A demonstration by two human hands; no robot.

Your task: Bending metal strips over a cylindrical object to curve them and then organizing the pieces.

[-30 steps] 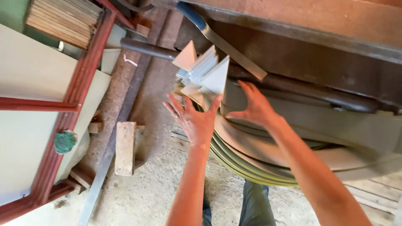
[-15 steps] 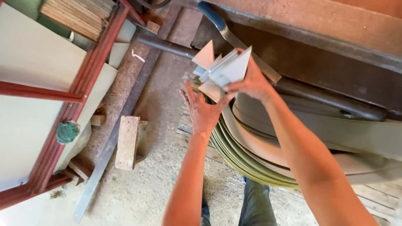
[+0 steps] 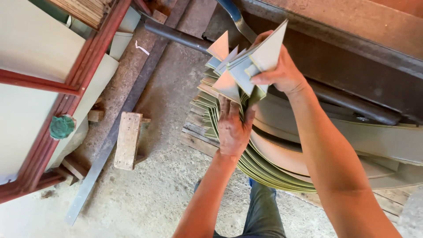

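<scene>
Both hands, left hand (image 3: 232, 128) and right hand (image 3: 277, 70), clamp curved sheets (image 3: 246, 75) above a gritty concrete floor (image 3: 154, 189).

Single head-worn view, looking steeply down, close above the hands, concrete floor (image 3: 145, 194) below
</scene>
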